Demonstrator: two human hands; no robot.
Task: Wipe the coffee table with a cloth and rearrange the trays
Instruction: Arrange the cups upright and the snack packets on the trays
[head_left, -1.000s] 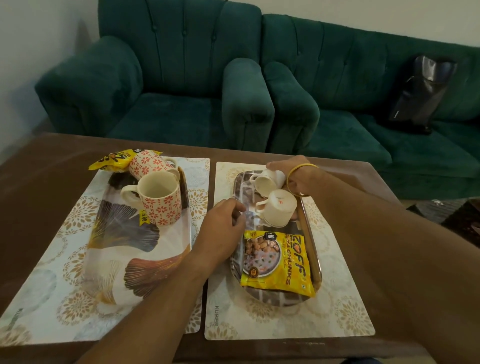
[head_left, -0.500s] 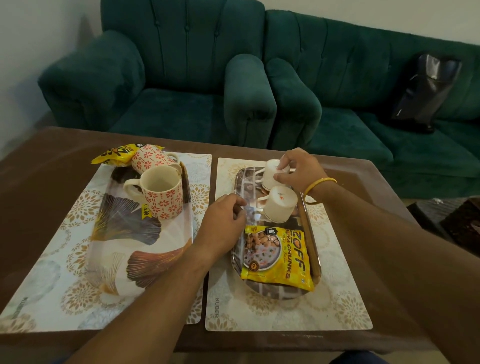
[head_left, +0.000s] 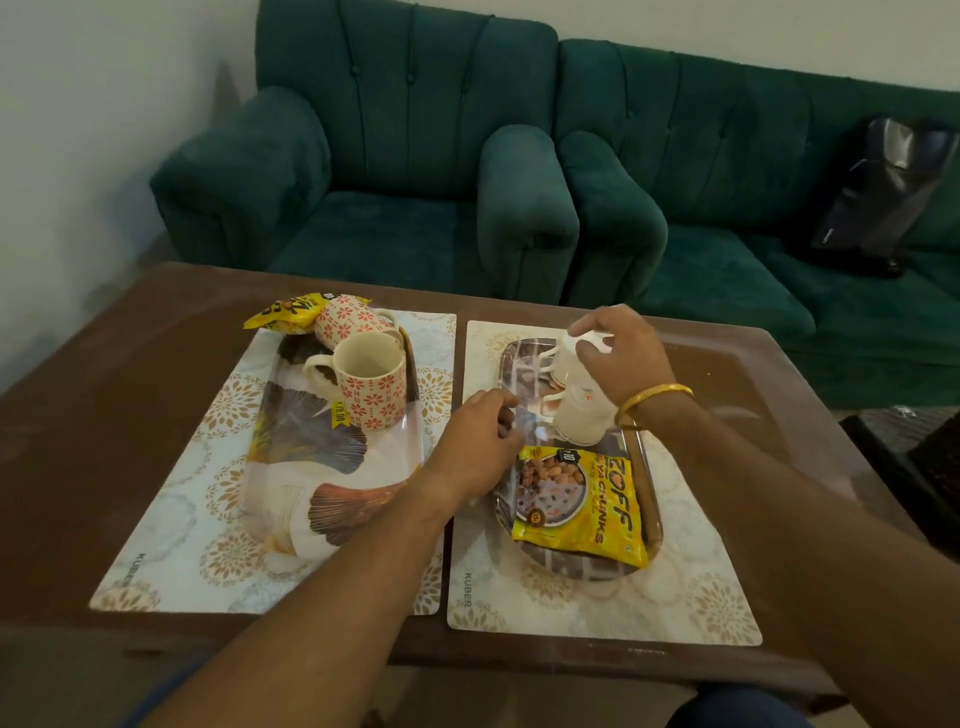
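Right hand, gold bangle on the wrist, reaches in from the lower right and has its fingers clamped over the top of a small white cup, which sits just above a second white cup on the shiny metal tray right of center. Left hand comes up from the bottom middle, knuckles up, fingers curled onto that tray's left rim, though I can't tell if it's really gripping. A yellow soya chunks packet lies on the tray's near end, and the leaf-print tray with two floral mugs is on the left placemat, both on the brown coffee table.
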